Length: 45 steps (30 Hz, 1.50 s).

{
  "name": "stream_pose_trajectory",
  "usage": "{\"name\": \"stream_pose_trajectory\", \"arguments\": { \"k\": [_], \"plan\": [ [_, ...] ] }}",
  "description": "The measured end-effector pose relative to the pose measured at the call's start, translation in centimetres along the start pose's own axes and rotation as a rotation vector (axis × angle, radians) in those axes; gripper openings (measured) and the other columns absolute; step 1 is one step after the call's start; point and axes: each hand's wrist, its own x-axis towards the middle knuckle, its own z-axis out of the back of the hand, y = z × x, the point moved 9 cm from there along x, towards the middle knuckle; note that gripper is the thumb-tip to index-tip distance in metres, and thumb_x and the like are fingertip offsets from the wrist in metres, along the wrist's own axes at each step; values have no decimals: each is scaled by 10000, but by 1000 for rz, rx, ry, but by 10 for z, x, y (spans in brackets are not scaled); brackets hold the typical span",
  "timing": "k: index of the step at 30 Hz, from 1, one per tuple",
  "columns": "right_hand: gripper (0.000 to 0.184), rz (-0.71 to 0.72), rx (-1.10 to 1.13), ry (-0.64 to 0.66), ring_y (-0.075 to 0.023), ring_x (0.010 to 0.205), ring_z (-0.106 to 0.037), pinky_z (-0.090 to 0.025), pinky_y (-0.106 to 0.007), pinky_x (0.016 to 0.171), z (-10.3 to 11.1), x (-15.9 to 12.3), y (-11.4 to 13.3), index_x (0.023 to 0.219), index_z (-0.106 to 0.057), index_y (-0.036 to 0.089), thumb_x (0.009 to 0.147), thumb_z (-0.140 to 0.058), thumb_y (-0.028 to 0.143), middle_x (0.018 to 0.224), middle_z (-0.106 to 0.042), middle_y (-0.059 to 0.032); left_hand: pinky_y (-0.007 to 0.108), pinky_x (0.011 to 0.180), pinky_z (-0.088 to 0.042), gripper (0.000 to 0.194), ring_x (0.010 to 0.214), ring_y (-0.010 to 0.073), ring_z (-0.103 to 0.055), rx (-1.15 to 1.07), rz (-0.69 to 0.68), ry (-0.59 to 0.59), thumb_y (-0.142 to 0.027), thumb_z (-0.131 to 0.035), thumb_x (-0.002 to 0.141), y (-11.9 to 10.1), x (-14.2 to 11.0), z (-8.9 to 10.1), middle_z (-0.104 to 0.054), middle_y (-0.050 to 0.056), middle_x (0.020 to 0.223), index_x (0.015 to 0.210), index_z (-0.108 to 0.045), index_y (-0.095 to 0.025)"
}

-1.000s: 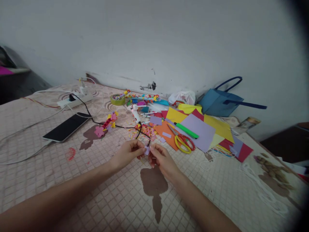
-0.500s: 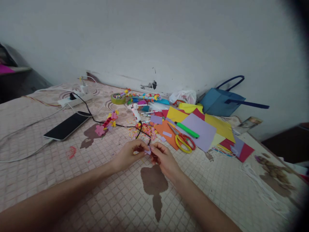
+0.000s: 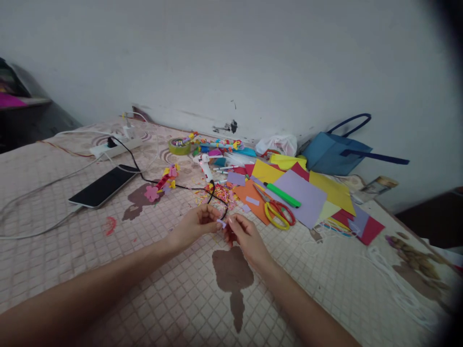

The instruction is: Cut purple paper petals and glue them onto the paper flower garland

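Between my two hands is a small folded piece of purple paper (image 3: 222, 223). My left hand (image 3: 195, 227) pinches it from the left with thumb and forefinger. From the other side, the closed fingers of my right hand (image 3: 247, 237) grip its right end. Just beyond them lie tiny coloured paper scraps (image 3: 220, 193) and a white glue gun (image 3: 205, 166) with a black cord (image 3: 181, 187). Red-and-yellow-handled scissors (image 3: 278, 215) rest on orange paper (image 3: 256, 209) to the right, beside a green cutter knife (image 3: 284, 195).
A phone (image 3: 103, 187) and a white power strip (image 3: 115, 148) with cables are at left. Near the phone lies a foam-flower craft piece (image 3: 162, 184). Coloured sheets (image 3: 302, 196), a blue bag (image 3: 336, 152), green tape (image 3: 180, 147) and white string (image 3: 394, 284) occupy the back and right.
The purple piece has turned between my fingers and now shows as a narrow folded shape. My hands stay almost in place; the view has shifted slightly.
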Motion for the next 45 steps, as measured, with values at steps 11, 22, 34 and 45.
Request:
{"name": "stream_pose_trajectory", "arguments": {
  "k": [11, 22, 34, 45],
  "plan": [
    [220, 46, -109, -6, -89, 481, -476, -409, -202, 436, 0, 0, 5, 749, -541, 179, 811, -575, 388, 566, -517, 42, 266, 663, -449, 295, 698, 128, -591, 59, 6, 4, -280, -706, 679, 3, -1, 1, -627, 23, 776, 872, -543, -127],
    [291, 85, -160, -12, -100, 507, -487, -417, -210, 440, -1, -1, 7, 741, -531, 181, 878, -454, 427, 597, -514, 25, 211, 556, -412, 233, 563, 87, -539, 100, 93, -23, -327, -676, 703, 7, -3, 2, -603, -5, 606, 703, -572, -118],
    [210, 73, -164, -10, -90, 511, -470, -419, -204, 449, -3, -2, 9, 747, -536, 181, 813, -574, 377, 606, -507, 35, 218, 566, -423, 266, 559, 89, -548, 27, 118, -32, -354, -691, 686, 10, -5, 1, -606, -13, 606, 701, -557, -125],
    [217, 76, -185, -49, -97, 492, -467, -411, -208, 444, 2, -2, 6, 736, -524, 190, 835, -548, 381, 574, -495, 40, 224, 565, -430, 256, 562, 101, -558, 128, 113, -28, -344, -684, 691, 10, -4, 1, -611, 8, 604, 699, -579, -111]
  ]
}}
